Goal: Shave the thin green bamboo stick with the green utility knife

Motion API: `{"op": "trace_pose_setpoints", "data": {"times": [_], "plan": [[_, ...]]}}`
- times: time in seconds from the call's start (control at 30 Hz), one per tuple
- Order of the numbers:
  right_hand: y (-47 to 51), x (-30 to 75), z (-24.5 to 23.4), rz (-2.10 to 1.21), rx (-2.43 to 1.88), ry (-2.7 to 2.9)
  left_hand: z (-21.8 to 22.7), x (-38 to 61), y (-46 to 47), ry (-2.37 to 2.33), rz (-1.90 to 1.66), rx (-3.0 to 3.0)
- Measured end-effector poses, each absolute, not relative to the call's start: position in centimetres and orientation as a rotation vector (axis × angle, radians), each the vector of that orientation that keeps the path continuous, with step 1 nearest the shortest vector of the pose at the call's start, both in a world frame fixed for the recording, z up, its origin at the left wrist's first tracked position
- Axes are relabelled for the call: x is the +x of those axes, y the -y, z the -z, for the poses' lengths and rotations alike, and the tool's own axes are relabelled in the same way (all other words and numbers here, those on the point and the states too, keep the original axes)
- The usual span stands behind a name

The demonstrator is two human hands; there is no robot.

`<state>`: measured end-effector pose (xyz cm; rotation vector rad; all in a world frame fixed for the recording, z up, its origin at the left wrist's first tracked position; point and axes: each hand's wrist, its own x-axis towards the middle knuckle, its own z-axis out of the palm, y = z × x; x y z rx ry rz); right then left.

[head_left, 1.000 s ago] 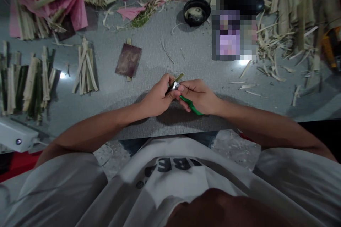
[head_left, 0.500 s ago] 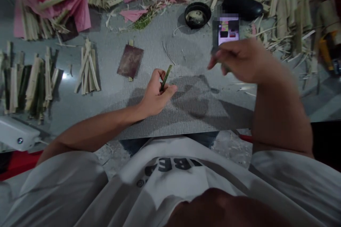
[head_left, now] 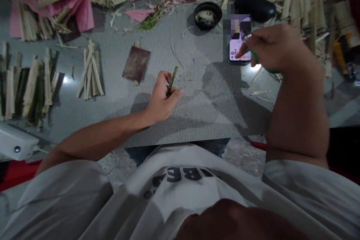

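One green strip [head_left: 173,77], pinched in left hand [head_left: 161,101]; phone [head_left: 234,47], at its two o'clock, beneath extended finger of right hand [head_left: 271,47], clasping green tool [head_left: 255,56]; best keep metal end [head_left: 247,38] off screen.

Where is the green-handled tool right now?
In the head view, the green-handled tool is right of centre, in the person's right hand, with its silver tip seen against the right edge of the lit phone.

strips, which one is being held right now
The green strip gripped in the left hand, its far end sticking out; the other strips lie grouped or scattered on the table.
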<state>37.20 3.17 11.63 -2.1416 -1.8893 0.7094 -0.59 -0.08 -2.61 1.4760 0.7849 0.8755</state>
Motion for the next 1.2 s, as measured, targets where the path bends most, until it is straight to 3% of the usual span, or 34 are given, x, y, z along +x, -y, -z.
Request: {"op": "trace_pose_setpoints", "data": {"times": [0.3,0.77,1.03,1.2], "plan": [[-1.7,36.1,-14.3,-0.594,-2.272,1.799,2.2,-0.4,0.0,-0.729,-0.912,1.505],[-2.2,36.0,-13.2,-0.63,-2.297,1.815,2.1,-0.3,0.1,-0.81,-0.941,1.518],[-2.4,35.5,-13.6,-0.685,-2.308,1.847,1.7,-0.2,0.0,-0.712,-0.972,1.501],[-2.6,35.8,-12.8,-0.922,-2.046,1.791,2.4,-0.2,-0.2,-0.706,-0.945,1.486]]}}
